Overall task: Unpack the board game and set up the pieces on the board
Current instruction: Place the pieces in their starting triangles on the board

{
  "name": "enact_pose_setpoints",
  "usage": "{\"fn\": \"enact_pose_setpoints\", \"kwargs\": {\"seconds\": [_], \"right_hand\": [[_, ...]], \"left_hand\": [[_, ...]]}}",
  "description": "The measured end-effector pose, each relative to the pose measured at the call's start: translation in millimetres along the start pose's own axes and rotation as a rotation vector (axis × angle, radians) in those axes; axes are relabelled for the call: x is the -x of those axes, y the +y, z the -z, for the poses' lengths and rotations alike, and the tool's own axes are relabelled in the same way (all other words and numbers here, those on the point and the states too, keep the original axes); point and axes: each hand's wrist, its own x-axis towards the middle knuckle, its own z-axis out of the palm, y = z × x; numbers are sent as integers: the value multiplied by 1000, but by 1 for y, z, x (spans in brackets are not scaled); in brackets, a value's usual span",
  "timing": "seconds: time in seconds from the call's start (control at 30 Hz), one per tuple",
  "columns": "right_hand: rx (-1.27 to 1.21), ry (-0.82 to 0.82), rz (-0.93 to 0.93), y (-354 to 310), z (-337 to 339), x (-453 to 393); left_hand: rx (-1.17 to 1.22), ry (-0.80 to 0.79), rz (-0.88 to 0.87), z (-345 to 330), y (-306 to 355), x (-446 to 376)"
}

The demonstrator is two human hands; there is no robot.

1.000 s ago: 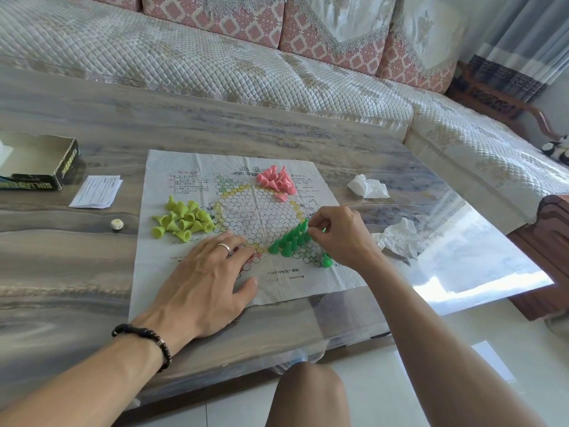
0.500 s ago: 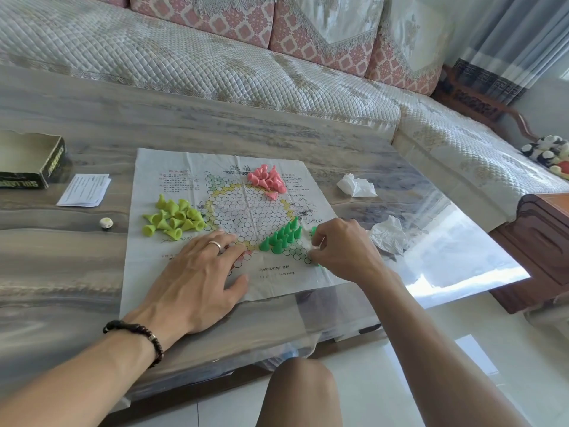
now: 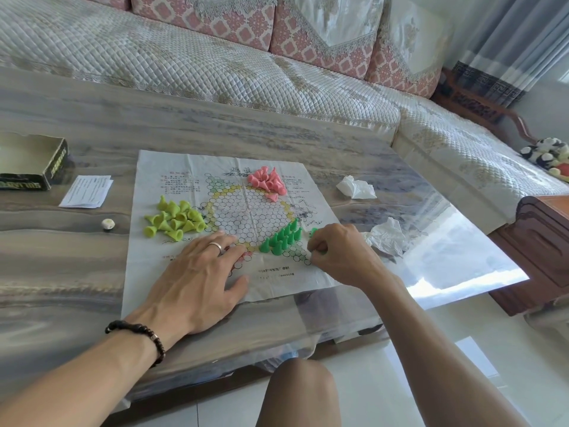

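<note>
While the left hand [image 3: 197, 278] lies flat, fingers spread, on the paper board [image 3: 172, 167], the right hand [image 3: 335, 254] pinches a dark green pawn [image 3: 313, 232]. Standing green pawns [image 3: 281, 237] sit just left of its fingertips, lower centre.

Bright daylight glares off the table [image 3: 446, 263] (edges bowed, soft).

Creased paper board [image 3: 172, 272] lies on a glossy marbled table [image 3: 92, 124]; plastic green pieces [image 3: 281, 238] look smooth.

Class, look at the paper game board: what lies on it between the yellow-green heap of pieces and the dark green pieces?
In the head view, the left hand lies flat between the yellow-green pieces and dark green pieces, on the paper board's printed circles.
</note>
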Motion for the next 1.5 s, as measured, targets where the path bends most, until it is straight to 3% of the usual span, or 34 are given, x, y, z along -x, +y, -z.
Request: {"fn": "enact_pose_setpoints", "kwargs": {"seconds": [0.13, 0.3, 1.07, 1.27, 1.4, 1.5], "right_hand": [[-288, 117, -61, -4, 3, 0], [-442, 168, -105, -5, -8, 2], [-325, 150, -34, -17, -25, 9], [-302, 357, -173, 15, -13, 12], [-170, 257, -125, 24, -17, 18], [-160, 269, -118, 25, -19, 18]], "left_hand": [[4, -8, 2, -1, -1, 0], [-1, -7, 0, -1, -1, 0], [-24, 1, 0, 0, -2, 1], [-53, -27, -7, 0, -1, 1], [-88, -71, -8, 0, -1, -1], [-90, -78, -19, 1, -1, -2]]}}
